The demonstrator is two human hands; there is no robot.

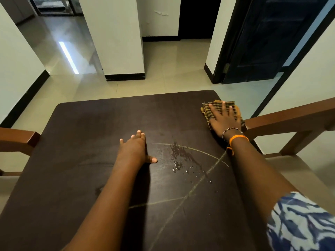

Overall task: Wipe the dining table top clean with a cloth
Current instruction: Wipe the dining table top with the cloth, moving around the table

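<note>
The right hand [224, 118] covers the middle of the cloth [211, 110], so only its edges show beyond the fingers. Near side of the table [81, 142] & both forearms are cut by the frame.

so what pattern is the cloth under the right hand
The cloth is a yellow-orange and dark check, seen in the head view, flat under the right hand.

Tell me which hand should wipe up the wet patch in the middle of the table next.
Right. The right hand already lies flat on the cloth at the table's far right corner, so it can probably drag it back to the wet patch. The left hand rests bare beside the patch.
</note>
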